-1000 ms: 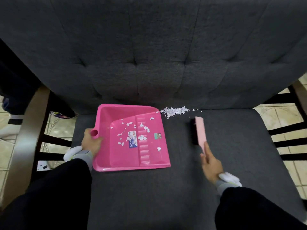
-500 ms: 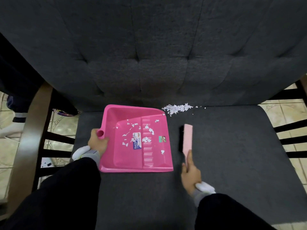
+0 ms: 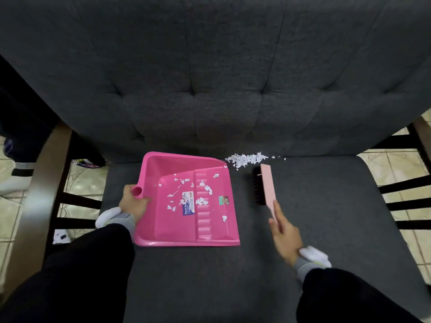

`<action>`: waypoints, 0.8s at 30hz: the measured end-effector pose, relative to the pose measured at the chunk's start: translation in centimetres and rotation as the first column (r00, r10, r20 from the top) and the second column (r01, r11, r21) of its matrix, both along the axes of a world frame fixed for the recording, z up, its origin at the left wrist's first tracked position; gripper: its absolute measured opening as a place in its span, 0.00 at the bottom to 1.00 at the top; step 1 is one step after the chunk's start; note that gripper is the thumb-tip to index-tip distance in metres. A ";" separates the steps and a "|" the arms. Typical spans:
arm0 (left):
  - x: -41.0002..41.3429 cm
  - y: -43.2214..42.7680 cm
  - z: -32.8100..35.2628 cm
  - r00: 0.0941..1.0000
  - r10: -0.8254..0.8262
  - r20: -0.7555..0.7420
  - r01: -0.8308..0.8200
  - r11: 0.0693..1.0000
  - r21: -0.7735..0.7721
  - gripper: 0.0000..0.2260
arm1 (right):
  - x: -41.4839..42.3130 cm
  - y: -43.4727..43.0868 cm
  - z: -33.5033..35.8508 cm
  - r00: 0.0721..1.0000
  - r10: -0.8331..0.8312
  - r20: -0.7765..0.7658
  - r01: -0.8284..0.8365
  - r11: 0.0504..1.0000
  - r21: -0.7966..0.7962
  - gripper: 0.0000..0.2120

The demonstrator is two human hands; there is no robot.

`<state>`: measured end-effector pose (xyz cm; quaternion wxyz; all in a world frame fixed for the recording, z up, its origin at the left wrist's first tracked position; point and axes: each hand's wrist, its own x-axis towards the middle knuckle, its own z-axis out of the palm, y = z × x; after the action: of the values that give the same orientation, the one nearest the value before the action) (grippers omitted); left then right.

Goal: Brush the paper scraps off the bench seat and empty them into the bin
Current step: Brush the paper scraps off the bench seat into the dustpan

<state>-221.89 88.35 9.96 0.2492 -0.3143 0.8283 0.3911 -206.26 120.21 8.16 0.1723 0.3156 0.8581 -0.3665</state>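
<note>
Fingers [image 3: 278, 212] grip the brush [image 3: 268, 186], its length pointing at the backrest [image 3: 210, 78].

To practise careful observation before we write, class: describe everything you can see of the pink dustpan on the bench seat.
The dustpan is bright pink, glossy plastic, lying flat on the grey fabric seat. Its walls rise on three sides; the ridged open lip faces right. Inside lie scattered white paper scraps, a blue-and-white label and a small sticker. The left grip holds its short hollow handle.
</note>
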 end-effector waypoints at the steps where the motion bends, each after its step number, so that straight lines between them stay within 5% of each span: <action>1: -0.3 -0.1 0.0 1.000 0.000 0.006 0.000 1.000 -0.006 0.21 | -0.5 0.5 0.1 1.000 -0.014 0.014 0.014 1.000 0.008 0.26; 14: -5.6 1.1 -1.5 0.998 -0.002 0.063 0.013 0.986 -0.169 0.21 | -9.7 9.2 -2.0 0.939 -0.217 0.266 0.161 0.963 0.217 0.23; 17: -5.6 1.3 -2.0 0.998 0.007 0.059 0.005 0.983 -0.186 0.19 | -10.9 8.1 -2.6 0.947 -0.179 0.266 0.126 0.971 0.206 0.16; 24: -5.5 1.2 -2.1 0.998 0.019 0.061 -0.008 0.983 -0.181 0.20 | -9.8 2.5 -2.7 0.963 0.079 0.258 -0.117 0.984 0.135 0.26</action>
<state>-227.39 89.58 7.84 0.2426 -0.3533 0.8500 0.3062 -216.08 122.74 5.43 0.2738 0.3286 0.8689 -0.2492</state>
